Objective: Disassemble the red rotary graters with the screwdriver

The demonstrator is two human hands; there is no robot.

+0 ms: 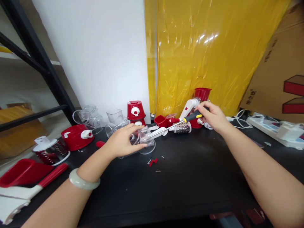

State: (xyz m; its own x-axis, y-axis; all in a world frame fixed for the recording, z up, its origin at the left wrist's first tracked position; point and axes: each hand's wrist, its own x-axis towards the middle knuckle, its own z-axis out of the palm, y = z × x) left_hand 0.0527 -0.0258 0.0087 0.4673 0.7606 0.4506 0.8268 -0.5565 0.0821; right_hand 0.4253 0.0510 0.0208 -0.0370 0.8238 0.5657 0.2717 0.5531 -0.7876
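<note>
My left hand (124,139), with a pale bangle on the wrist, is wrapped round a clear plastic part (145,136) lying on the black table. My right hand (210,115) grips the black and yellow handle of a screwdriver (192,116). The long metal shaft slopes down to the left, and its end meets the clear part; the exact tip is hard to make out. A white crank arm (159,132) lies beside the shaft. In front of my left hand are a small red piece (153,162) and several tiny screws (148,161).
Red bases (77,137), clear housings (89,115) and a grater drum (51,150) stand at the left. Another drum (182,128) and a red hopper (202,93) are behind the screwdriver. A power strip (273,129) lies at the right, before a cardboard box (273,69).
</note>
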